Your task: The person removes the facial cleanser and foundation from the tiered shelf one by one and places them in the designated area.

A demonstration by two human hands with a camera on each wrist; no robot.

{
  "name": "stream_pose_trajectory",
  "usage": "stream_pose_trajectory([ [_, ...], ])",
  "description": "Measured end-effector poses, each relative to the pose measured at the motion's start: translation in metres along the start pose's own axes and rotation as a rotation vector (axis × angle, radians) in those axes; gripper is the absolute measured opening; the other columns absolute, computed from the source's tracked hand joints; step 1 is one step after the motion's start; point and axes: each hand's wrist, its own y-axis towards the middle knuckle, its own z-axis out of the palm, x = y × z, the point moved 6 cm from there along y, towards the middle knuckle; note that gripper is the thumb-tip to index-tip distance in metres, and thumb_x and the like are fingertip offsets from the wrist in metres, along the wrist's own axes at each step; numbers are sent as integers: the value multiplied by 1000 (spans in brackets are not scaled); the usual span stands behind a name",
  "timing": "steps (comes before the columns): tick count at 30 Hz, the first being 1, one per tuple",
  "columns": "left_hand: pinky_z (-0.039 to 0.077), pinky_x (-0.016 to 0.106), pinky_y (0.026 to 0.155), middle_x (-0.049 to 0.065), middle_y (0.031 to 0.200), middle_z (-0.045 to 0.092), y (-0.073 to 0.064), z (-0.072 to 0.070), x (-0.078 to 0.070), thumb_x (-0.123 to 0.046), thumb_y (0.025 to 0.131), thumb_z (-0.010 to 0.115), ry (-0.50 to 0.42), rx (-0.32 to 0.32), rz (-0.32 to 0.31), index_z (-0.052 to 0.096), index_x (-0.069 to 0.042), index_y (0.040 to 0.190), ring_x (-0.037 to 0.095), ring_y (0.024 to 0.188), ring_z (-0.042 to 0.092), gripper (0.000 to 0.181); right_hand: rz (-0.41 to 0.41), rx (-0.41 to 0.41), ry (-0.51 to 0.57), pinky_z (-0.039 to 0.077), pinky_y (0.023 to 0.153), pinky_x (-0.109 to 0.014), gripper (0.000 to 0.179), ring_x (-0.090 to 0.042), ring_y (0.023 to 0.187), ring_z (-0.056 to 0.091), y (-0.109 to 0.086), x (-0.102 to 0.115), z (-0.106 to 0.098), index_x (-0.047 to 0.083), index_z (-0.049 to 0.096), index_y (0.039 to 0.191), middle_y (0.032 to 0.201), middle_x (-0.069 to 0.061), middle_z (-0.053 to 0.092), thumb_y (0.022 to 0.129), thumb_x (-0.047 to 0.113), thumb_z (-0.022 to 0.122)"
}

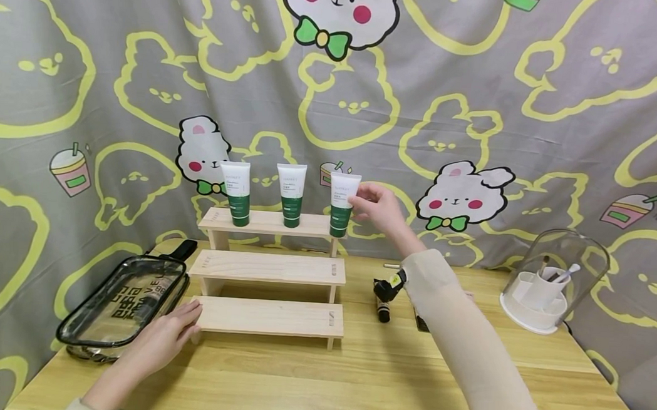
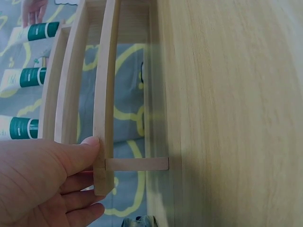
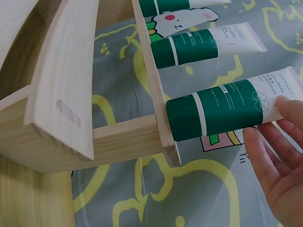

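Three white-and-green squeeze tubes stand upright, caps down, in a row on the top step of a three-step wooden display stand point(image 1: 267, 317). On the right end, my right hand point(image 1: 378, 207) holds the right tube point(image 3: 227, 106) by its white upper part, thumb on the front and fingers at the side. The tube's green cap sits right at the top board. The middle tube point(image 1: 291, 196) and the left tube point(image 1: 237, 193) stand apart from it. My left hand point(image 2: 52, 182) grips the left end of the lowest step, thumb at its front edge and fingers around the end.
Left of the stand lies a clear black-trimmed pouch point(image 1: 125, 302). To the right, a small black-capped item point(image 1: 383, 310) lies near my right sleeve. A domed brush holder point(image 1: 549, 287) stands at the far right. A patterned curtain point(image 1: 463, 132) hangs behind the table.
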Motion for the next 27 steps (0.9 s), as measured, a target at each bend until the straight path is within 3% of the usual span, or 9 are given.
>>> stream_pose_trajectory([
  [7,47,49,82,26,119,55,-1,0,1,-3,80,70,-4,-6,-4,61,11,112,39,107,54,36,14,0,3,54,72,-39,30,-26,86,60,-25,-2,-15,-2,60,111,99,-13,62,87,15,65],
  [12,47,49,80,27,118,56,0,0,0,-3,79,70,3,-27,15,61,11,112,39,105,55,36,41,14,3,53,75,-40,30,-31,91,60,-46,-13,-28,-2,60,110,100,-14,61,86,16,66],
  [18,48,50,79,27,119,55,0,1,0,-3,80,69,-7,-9,9,60,12,113,40,105,55,38,106,42,-1,53,75,-41,32,-37,93,59,-74,-37,-38,-4,58,110,100,-16,61,87,17,66],
  [27,47,50,80,28,119,54,0,0,0,-3,80,68,-10,3,6,59,13,113,41,106,54,37,187,110,10,54,71,-41,37,-27,85,62,-115,-83,-42,-9,56,111,97,-16,62,87,18,65],
])
